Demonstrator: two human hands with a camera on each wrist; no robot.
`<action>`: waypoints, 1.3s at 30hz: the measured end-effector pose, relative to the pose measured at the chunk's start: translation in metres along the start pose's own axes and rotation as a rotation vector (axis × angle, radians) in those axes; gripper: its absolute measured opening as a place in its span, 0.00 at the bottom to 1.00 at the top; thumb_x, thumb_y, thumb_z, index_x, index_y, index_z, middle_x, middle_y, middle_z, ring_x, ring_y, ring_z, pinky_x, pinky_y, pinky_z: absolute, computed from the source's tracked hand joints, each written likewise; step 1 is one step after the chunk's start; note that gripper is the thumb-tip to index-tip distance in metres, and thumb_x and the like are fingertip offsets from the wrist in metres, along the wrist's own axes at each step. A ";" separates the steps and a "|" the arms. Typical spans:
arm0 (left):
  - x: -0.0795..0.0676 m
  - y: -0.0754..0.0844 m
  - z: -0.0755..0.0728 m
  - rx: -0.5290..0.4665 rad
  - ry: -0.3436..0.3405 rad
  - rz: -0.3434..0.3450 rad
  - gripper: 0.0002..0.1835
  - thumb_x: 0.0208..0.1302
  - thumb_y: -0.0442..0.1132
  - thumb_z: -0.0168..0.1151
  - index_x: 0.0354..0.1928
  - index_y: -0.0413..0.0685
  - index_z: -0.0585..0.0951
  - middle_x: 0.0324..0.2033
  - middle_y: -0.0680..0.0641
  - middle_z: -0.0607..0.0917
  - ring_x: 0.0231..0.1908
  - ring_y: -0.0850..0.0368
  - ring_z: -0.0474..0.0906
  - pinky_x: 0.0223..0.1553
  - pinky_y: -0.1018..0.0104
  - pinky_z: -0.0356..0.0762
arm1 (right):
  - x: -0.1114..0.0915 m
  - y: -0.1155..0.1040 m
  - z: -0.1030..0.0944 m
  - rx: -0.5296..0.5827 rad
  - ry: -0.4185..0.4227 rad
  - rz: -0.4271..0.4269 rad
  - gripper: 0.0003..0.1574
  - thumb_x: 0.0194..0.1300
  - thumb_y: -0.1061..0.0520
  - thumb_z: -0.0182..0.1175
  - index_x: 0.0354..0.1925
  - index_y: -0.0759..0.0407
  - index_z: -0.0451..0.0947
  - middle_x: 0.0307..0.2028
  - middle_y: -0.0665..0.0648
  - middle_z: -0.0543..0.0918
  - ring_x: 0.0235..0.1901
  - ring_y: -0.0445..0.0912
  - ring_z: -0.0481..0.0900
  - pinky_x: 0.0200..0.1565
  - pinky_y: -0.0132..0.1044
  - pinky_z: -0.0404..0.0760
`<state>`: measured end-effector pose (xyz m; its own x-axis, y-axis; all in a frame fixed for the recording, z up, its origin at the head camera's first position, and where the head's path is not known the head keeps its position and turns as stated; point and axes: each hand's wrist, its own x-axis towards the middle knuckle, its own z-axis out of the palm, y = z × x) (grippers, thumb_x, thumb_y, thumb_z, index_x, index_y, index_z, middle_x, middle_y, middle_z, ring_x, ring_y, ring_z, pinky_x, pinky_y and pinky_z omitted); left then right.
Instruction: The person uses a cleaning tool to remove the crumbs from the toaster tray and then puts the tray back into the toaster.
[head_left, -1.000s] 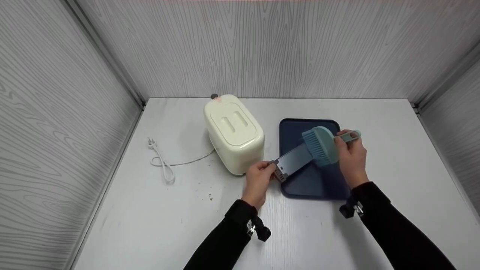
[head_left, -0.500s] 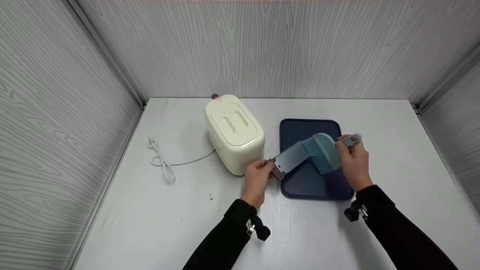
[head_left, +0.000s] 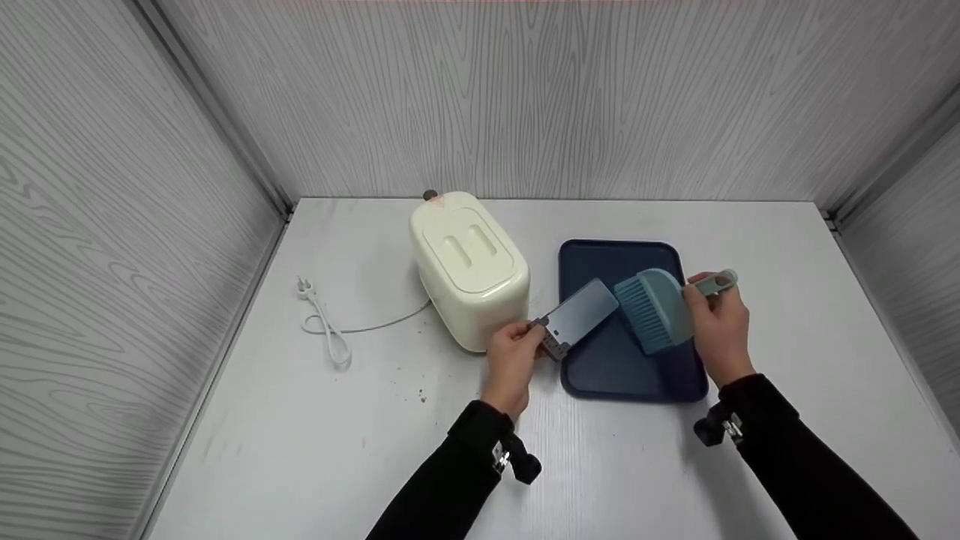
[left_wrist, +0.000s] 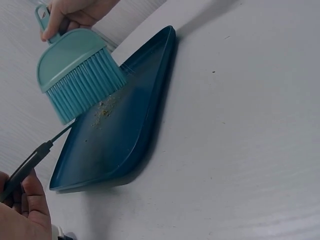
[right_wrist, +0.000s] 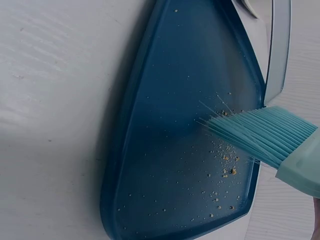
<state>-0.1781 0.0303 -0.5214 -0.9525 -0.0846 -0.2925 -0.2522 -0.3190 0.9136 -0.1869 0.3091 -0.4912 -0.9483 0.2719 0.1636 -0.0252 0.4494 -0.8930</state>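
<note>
My left hand (head_left: 511,364) pinches the dark grey end of a flat metal crumb tray (head_left: 581,313), which slants up to the right over the navy tray (head_left: 600,259). With the fingers of my right hand (head_left: 721,330) I grip the handle of a light teal hand brush (head_left: 664,304). Its bristles (right_wrist: 265,132) point left and down over the navy tray, just past the crumb tray's far end. Yellowish crumbs (right_wrist: 230,170) lie scattered on the navy tray in the right wrist view. The crumb tray appears nearly edge-on in the left wrist view.
A cream toaster (head_left: 472,262) with two long recesses on top stands left of the navy tray, close to my left hand. Its cord ends in a white plug (head_left: 304,287) at the left. Small crumbs (head_left: 421,396) dot the white table in front. Wood-grain panels surround the table.
The brush has moved off the crumb tray's surface, down and to the right, and now sits beyond its end. My left hand and the crumb tray have barely moved.
</note>
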 end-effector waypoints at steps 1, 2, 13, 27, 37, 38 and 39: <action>0.000 0.000 -0.001 0.004 -0.002 0.000 0.09 0.68 0.30 0.64 0.46 0.30 0.84 0.37 0.42 0.85 0.33 0.55 0.81 0.40 0.64 0.84 | 0.001 0.000 0.000 0.021 0.007 0.014 0.23 0.81 0.46 0.51 0.61 0.61 0.68 0.49 0.56 0.80 0.45 0.42 0.77 0.43 0.31 0.74; -0.001 0.000 -0.001 0.003 -0.005 -0.003 0.09 0.68 0.30 0.63 0.45 0.31 0.84 0.37 0.42 0.85 0.33 0.55 0.81 0.40 0.63 0.84 | 0.001 -0.001 -0.001 0.046 0.016 0.026 0.22 0.81 0.46 0.52 0.61 0.60 0.69 0.49 0.54 0.79 0.45 0.42 0.77 0.43 0.31 0.74; -0.002 -0.003 0.001 0.003 -0.005 -0.008 0.08 0.67 0.30 0.64 0.44 0.31 0.84 0.37 0.42 0.84 0.34 0.55 0.81 0.40 0.64 0.83 | 0.014 -0.007 -0.006 0.269 0.094 0.080 0.14 0.79 0.50 0.55 0.56 0.55 0.70 0.47 0.52 0.77 0.44 0.43 0.77 0.44 0.34 0.75; -0.001 -0.003 0.002 0.020 -0.001 -0.025 0.09 0.68 0.31 0.64 0.45 0.32 0.85 0.38 0.42 0.85 0.34 0.56 0.81 0.41 0.64 0.83 | 0.028 -0.020 -0.023 0.543 0.228 0.145 0.16 0.75 0.55 0.59 0.56 0.58 0.70 0.53 0.59 0.77 0.57 0.51 0.80 0.48 0.34 0.82; -0.002 -0.002 0.004 0.021 0.005 -0.036 0.09 0.67 0.32 0.65 0.45 0.33 0.84 0.39 0.42 0.85 0.35 0.55 0.82 0.43 0.61 0.84 | 0.032 -0.012 -0.046 0.726 0.350 0.164 0.14 0.76 0.57 0.58 0.53 0.59 0.66 0.49 0.61 0.76 0.48 0.49 0.86 0.42 0.34 0.87; -0.002 -0.002 0.005 0.019 0.004 -0.036 0.08 0.67 0.31 0.65 0.45 0.33 0.85 0.38 0.42 0.85 0.34 0.55 0.82 0.43 0.61 0.84 | 0.032 -0.011 -0.048 0.753 0.361 0.169 0.13 0.76 0.58 0.58 0.52 0.59 0.65 0.49 0.61 0.76 0.45 0.49 0.88 0.41 0.34 0.87; -0.001 -0.002 0.005 0.017 0.006 -0.036 0.08 0.67 0.31 0.65 0.45 0.33 0.85 0.38 0.43 0.85 0.34 0.55 0.82 0.43 0.61 0.84 | 0.032 -0.010 -0.051 0.783 0.376 0.175 0.13 0.76 0.58 0.57 0.51 0.60 0.65 0.47 0.61 0.75 0.42 0.50 0.88 0.39 0.34 0.87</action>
<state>-0.1770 0.0359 -0.5217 -0.9417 -0.0789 -0.3271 -0.2893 -0.3063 0.9069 -0.2006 0.3566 -0.4562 -0.7956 0.6059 0.0016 -0.2294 -0.2988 -0.9263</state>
